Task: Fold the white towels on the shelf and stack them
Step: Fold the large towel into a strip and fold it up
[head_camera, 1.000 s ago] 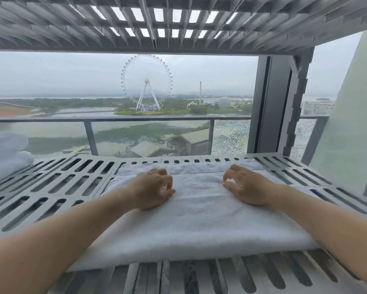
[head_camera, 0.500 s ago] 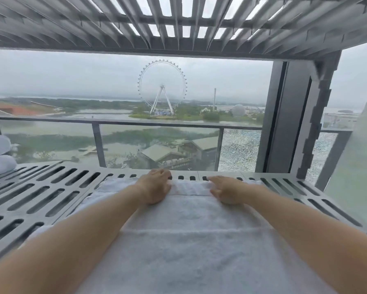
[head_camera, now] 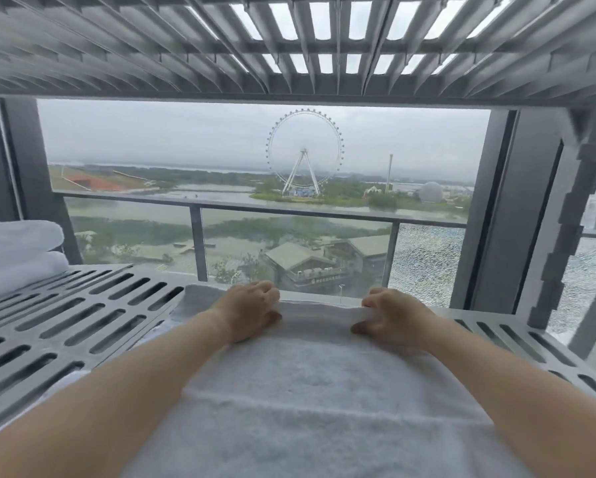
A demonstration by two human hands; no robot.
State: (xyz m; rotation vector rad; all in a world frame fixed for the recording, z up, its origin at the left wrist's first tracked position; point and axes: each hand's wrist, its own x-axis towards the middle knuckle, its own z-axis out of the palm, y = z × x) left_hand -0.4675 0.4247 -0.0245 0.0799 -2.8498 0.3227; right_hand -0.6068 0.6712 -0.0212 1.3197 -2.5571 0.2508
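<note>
A white towel (head_camera: 310,384) lies spread on the grey slotted shelf (head_camera: 65,326), running from the near edge to the far edge. My left hand (head_camera: 251,310) grips the towel's far edge, fingers curled over it. My right hand (head_camera: 389,315) pinches the same far edge, lifting a small fold between thumb and fingers. Both forearms stretch over the towel. Two folded white towels (head_camera: 14,253) sit stacked at the far left of the shelf.
Another slotted shelf (head_camera: 289,46) hangs close overhead. Behind the shelf is a window with a balcony railing (head_camera: 289,212). A dark window frame post (head_camera: 510,208) and the shelf's notched upright (head_camera: 572,215) stand at the right.
Both hands slid forward from the towel's middle to its far edge and closed on it. The right hand now lifts the edge slightly. The camera moved closer and lower.
</note>
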